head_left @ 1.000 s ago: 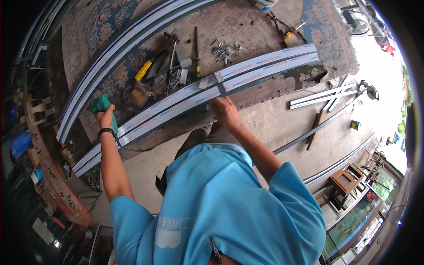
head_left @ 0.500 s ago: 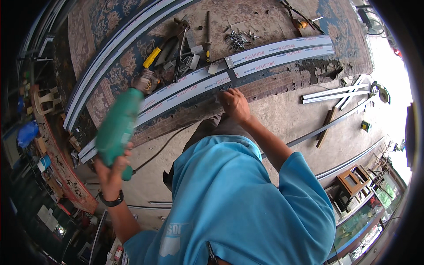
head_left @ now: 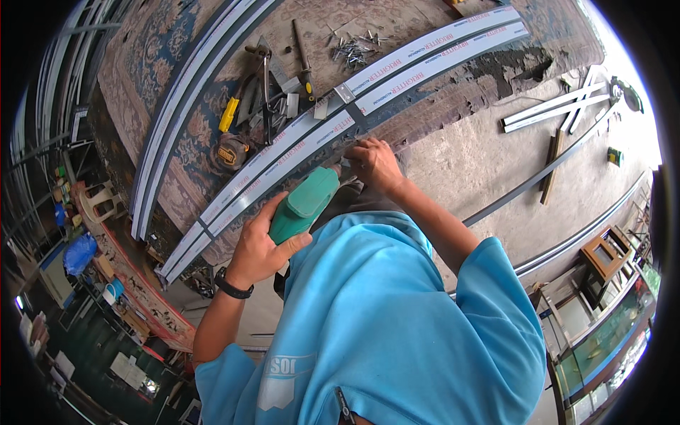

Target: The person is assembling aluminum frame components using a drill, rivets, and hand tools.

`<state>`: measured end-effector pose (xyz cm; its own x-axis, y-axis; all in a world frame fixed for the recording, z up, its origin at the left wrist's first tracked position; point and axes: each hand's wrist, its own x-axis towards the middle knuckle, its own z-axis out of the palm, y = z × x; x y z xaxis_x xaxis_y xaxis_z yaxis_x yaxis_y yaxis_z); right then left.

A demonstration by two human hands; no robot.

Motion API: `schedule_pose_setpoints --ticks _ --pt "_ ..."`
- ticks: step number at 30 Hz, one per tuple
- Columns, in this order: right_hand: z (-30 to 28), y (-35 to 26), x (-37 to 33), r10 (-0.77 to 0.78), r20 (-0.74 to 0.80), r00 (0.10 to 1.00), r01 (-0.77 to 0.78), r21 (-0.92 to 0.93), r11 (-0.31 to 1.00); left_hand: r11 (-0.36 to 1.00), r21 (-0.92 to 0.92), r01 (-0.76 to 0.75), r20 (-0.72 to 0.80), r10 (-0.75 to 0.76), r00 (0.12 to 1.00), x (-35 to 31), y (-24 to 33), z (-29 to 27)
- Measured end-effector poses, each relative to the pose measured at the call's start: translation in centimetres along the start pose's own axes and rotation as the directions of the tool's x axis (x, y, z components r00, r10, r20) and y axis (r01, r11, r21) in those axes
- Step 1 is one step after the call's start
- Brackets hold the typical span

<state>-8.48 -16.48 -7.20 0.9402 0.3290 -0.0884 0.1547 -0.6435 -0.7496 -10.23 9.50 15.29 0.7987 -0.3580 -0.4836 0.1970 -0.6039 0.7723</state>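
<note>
My left hand (head_left: 258, 248) is wrapped round a green power drill (head_left: 306, 203), close in front of my body. The front end of the drill points toward my right hand (head_left: 377, 166). That hand's fingers are curled together at the drill's tip, beside the table edge; whatever they grip is hidden. Just beyond lie long aluminium profiles (head_left: 283, 154) with printed white film, side by side on the table. A small metal bracket piece (head_left: 345, 93) sits across the far profile near a dark gap.
Past the profiles are a round tape measure (head_left: 229, 152), a yellow-handled tool (head_left: 229, 115), a rod-like tool with a dark handle (head_left: 304, 67) and loose rivet-like pins (head_left: 354, 51). More long profiles (head_left: 170, 113) lie at left. White bars (head_left: 552, 110) rest on the floor at right.
My left hand has brought the drill from the left, over the profiles, in toward my body and right hand. The drill has turned toward that hand. My view has shifted slightly.
</note>
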Motion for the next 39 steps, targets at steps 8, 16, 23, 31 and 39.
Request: schedule_pose_setpoints --ticks 8,16,23,31,39 --pt "0.0 0.3 0.1 -0.005 0.040 0.999 0.006 -0.010 1.000 0.998 0.049 0.045 0.065 -0.048 0.997 1.3 2.1 -1.0" --pt "-1.6 1.7 -0.9 -0.254 -0.067 0.965 0.254 -0.008 0.967 0.998 -0.008 0.060 0.016 -0.059 0.998 -0.4 2.6 -2.6" --pt "-2.2 3.5 -1.8 -0.436 0.179 0.882 0.444 -0.002 0.896 0.997 0.016 0.069 0.067 -0.070 0.995 0.3 2.6 -2.6" --pt "-1.8 3.8 -2.0 -0.372 0.143 0.917 0.385 -0.071 0.920 0.993 0.109 0.048 0.158 -0.065 0.985 1.1 2.8 -1.9" --pt "-0.6 4.7 -2.8 -0.263 0.117 0.958 0.263 0.015 0.965 0.994 0.102 0.031 0.189 -0.050 0.981 1.9 2.7 -0.8"
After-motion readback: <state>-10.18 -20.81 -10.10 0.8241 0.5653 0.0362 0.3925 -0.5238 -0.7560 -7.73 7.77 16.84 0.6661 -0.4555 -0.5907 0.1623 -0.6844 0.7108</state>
